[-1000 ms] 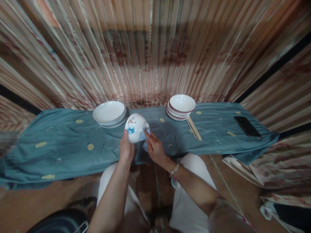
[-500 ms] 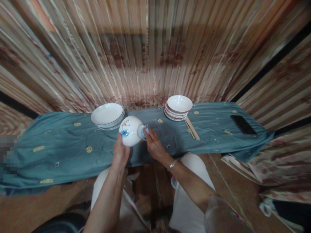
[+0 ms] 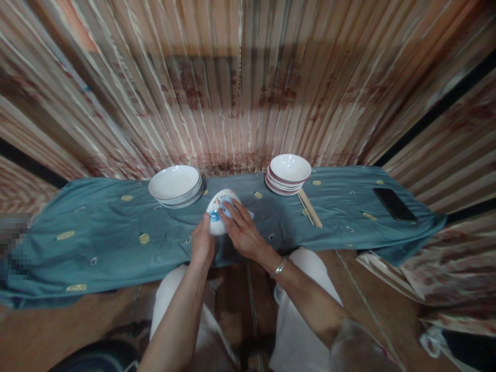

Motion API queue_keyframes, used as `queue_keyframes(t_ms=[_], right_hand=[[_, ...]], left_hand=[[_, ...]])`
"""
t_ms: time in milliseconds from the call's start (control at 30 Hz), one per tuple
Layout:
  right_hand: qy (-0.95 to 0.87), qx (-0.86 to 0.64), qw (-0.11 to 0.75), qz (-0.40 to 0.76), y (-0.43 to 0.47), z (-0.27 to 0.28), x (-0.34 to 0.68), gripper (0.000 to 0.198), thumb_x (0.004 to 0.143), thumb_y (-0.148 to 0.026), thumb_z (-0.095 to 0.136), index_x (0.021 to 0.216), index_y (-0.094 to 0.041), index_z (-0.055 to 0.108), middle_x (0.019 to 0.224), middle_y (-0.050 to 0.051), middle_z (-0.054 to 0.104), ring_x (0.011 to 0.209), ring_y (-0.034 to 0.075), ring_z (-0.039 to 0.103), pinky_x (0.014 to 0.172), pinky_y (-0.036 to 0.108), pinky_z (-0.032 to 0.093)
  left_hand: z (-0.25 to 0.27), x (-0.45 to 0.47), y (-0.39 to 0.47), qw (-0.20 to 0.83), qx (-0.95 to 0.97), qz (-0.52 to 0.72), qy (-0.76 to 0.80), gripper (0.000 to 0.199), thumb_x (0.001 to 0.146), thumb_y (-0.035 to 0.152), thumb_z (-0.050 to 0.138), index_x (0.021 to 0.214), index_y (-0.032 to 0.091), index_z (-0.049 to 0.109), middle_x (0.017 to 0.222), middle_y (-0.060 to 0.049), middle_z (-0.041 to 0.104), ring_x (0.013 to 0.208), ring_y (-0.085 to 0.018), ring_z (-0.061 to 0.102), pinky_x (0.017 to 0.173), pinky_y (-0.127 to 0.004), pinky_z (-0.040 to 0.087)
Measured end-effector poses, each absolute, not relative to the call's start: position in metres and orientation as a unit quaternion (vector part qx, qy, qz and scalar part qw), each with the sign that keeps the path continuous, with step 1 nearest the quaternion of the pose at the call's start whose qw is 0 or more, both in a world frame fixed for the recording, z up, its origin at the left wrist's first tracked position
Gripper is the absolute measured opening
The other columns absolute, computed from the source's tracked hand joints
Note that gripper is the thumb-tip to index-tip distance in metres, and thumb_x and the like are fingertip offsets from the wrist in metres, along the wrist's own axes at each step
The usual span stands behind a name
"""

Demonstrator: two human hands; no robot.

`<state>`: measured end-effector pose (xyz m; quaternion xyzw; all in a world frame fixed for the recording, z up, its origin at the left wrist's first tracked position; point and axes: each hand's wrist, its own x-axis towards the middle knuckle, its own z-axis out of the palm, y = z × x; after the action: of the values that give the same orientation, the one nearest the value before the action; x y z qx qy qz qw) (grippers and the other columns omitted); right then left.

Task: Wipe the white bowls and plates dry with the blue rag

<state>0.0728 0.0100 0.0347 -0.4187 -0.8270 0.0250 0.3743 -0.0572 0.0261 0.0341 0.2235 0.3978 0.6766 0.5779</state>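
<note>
A white bowl (image 3: 214,226) with blue and reddish painted decoration is tilted in front of me, above the near middle of the table. Closed on its left side, my left hand (image 3: 202,242) keeps it up off the cloth cover. My right hand (image 3: 245,235) lies across the bowl's outer surface, its fingers pressing a pale blue cloth (image 3: 226,199) against it. Those fingers hide much of the cloth and the bowl's right side. Behind and left of the bowl is a stack of white plates (image 3: 174,183) with dark rims.
The long table has a teal patterned cover (image 3: 116,243). Right of centre stand stacked white bowls (image 3: 290,168) with red bands, beside wooden chopsticks (image 3: 309,207). A black phone (image 3: 394,203) lies at the right end. A pleated curtain (image 3: 240,103) hangs behind the table.
My right hand has moved with the cloth from the bowl's foot onto its outer wall. The bowl has turned and shifted slightly right, with my left hand still on it.
</note>
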Motion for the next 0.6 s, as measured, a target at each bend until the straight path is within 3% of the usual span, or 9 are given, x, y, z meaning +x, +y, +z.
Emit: queue_keyframes(t_ms=[267, 500, 600], right_hand=[[-0.803, -0.438, 0.398, 0.078, 0.018, 0.045, 0.082, 0.046, 0.100, -0.031, 0.037, 0.145, -0.022, 0.043, 0.155, 0.007, 0.037, 0.150, 0.022, 0.015, 0.122, 0.049, 0.021], [-0.625, -0.461, 0.556, 0.297, 0.048, 0.027, 0.092, 0.046, 0.098, -0.045, 0.037, 0.136, -0.025, 0.053, 0.145, 0.004, 0.051, 0.138, 0.017, 0.040, 0.120, 0.038, 0.024], [-0.505, -0.469, 0.606, 0.397, 0.059, 0.015, 0.092, 0.045, 0.092, -0.049, 0.044, 0.125, -0.024, 0.061, 0.139, 0.003, 0.056, 0.135, 0.018, 0.044, 0.120, 0.037, 0.024]], left_hand=[[0.042, -0.048, 0.015, 0.598, 0.267, 0.630, 0.417, 0.050, 0.053, 0.050, 0.086, 0.084, 0.012, 0.076, 0.086, -0.009, 0.077, 0.086, -0.023, 0.071, 0.087, -0.036, 0.051], [0.045, -0.045, 0.013, 0.610, 0.267, 0.624, 0.409, 0.050, 0.054, 0.051, 0.086, 0.084, 0.012, 0.076, 0.083, -0.010, 0.077, 0.095, -0.027, 0.071, 0.095, -0.041, 0.050], [0.044, -0.047, 0.013, 0.604, 0.260, 0.632, 0.410, 0.051, 0.052, 0.051, 0.086, 0.082, 0.011, 0.076, 0.083, -0.011, 0.077, 0.093, -0.028, 0.071, 0.097, -0.041, 0.049]])
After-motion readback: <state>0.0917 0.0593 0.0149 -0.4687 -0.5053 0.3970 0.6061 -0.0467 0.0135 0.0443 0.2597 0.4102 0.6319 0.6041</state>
